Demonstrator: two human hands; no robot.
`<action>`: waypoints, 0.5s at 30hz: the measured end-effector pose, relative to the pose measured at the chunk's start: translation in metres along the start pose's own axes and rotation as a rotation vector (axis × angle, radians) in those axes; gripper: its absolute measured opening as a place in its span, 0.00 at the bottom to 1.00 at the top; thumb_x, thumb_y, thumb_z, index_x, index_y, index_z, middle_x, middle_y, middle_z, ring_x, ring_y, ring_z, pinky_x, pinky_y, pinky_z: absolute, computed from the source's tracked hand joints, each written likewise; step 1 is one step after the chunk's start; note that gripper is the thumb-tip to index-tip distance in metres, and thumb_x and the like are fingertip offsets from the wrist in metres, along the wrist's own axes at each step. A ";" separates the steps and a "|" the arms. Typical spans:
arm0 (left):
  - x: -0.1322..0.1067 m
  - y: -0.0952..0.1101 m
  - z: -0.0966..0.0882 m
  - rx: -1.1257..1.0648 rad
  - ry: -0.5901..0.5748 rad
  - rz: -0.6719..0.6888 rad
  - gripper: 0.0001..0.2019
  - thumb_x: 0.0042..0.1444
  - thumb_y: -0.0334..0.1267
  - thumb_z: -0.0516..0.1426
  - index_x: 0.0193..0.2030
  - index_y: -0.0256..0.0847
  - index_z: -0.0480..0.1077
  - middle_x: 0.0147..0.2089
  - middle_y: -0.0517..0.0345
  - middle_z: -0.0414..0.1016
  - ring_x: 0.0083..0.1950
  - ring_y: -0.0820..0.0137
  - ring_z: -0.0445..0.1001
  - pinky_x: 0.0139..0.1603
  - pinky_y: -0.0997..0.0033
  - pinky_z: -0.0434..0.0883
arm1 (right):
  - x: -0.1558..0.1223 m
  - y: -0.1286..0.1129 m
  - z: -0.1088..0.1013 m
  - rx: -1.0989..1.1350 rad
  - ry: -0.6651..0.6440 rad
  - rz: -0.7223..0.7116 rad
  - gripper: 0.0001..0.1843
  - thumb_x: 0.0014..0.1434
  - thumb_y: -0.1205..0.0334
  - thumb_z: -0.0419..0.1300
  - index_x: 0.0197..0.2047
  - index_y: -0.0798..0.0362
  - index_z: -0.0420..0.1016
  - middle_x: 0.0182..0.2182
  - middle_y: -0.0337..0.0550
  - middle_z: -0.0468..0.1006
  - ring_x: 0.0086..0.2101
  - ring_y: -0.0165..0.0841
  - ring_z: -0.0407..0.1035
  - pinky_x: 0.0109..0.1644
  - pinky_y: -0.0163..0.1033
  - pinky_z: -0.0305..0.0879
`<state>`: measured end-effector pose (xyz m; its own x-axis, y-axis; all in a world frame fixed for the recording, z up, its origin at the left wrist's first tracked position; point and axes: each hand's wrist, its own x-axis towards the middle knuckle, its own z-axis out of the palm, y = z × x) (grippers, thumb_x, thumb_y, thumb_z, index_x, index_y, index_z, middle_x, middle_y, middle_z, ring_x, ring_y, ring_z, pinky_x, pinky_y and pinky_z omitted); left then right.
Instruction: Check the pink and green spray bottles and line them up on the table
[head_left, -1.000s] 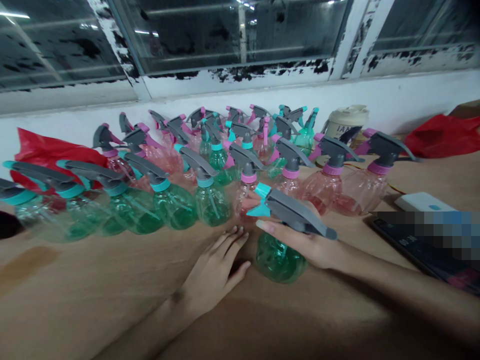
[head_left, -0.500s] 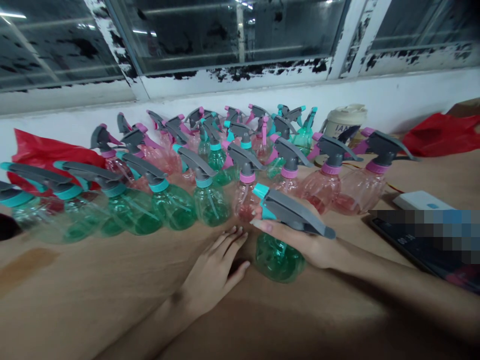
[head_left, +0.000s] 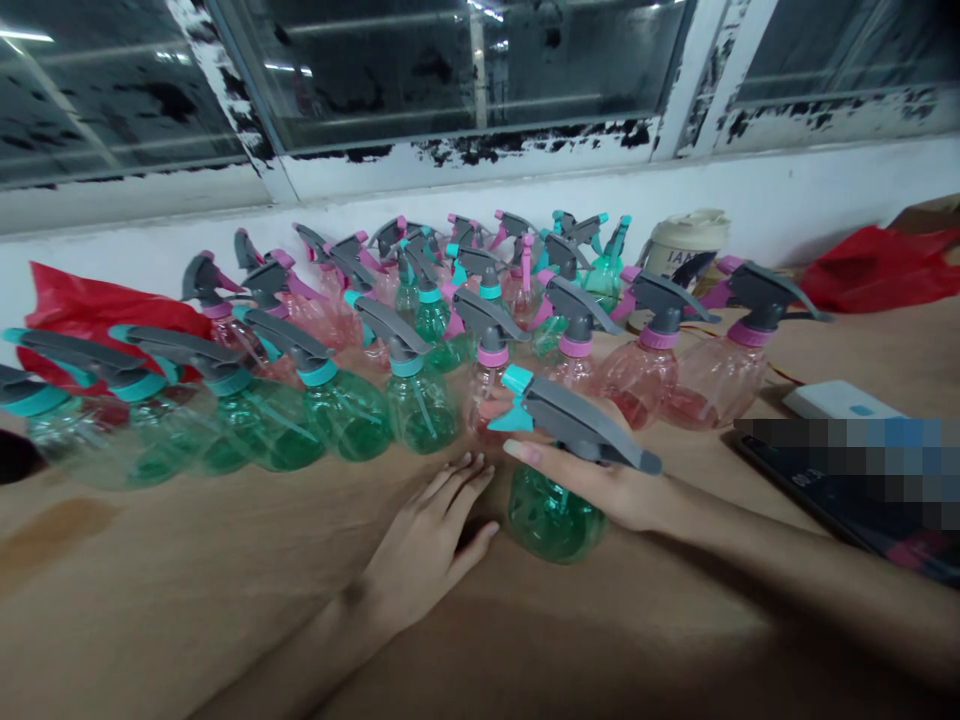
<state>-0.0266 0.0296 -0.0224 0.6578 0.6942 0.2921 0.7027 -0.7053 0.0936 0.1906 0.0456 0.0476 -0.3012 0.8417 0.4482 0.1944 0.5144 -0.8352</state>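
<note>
Spray bottle (head_left: pixel 556 515), green, contents unclear; right fingers (head_left: pixel 566 473) around it.

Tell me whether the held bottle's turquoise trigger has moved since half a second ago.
Yes: the turquoise trigger has swung outward, leftward in the picture, judged by the standing pink-collared bottle behind it.

The desk (head_left: pixel 225 570) looks like wood, smooth and mostly dull. The green bottle (head_left: pixel 555 520) nearest its front side is clear plastic, shiny and wavy. The gray sprayer (head_left: pixel 574 415) on it is smooth, hard plastic, just a little shiny. Toward the back edge, on the left, the red sheet (head_left: pixel 97 305) looks like thin, crinkly plastic. By the same edge, farther right, the pale tub (head_left: pixel 694 235) looks like dull plastic. The white box (head_left: pixel 844 398) toward the right edge looks like smooth plastic.
</note>
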 end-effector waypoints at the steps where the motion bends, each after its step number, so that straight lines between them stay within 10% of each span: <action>1: 0.000 0.000 0.000 0.004 -0.003 0.001 0.21 0.66 0.42 0.49 0.63 0.36 0.56 0.61 0.44 0.66 0.63 0.58 0.63 0.61 0.53 0.65 | 0.000 0.000 0.000 -0.001 -0.002 -0.002 0.15 0.56 0.56 0.62 0.47 0.49 0.75 0.30 0.38 0.75 0.24 0.29 0.65 0.28 0.37 0.63; 15: 0.001 0.003 -0.009 -0.017 -0.103 -0.009 0.25 0.68 0.50 0.45 0.64 0.34 0.55 0.65 0.42 0.62 0.66 0.57 0.59 0.63 0.52 0.60 | -0.001 0.003 0.001 -0.037 -0.026 -0.008 0.19 0.57 0.52 0.61 0.51 0.49 0.74 0.35 0.41 0.79 0.28 0.32 0.70 0.33 0.40 0.69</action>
<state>-0.0263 0.0273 -0.0133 0.6763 0.7112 0.1919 0.7049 -0.7005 0.1118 0.1900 0.0465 0.0445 -0.3267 0.8334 0.4457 0.2258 0.5268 -0.8195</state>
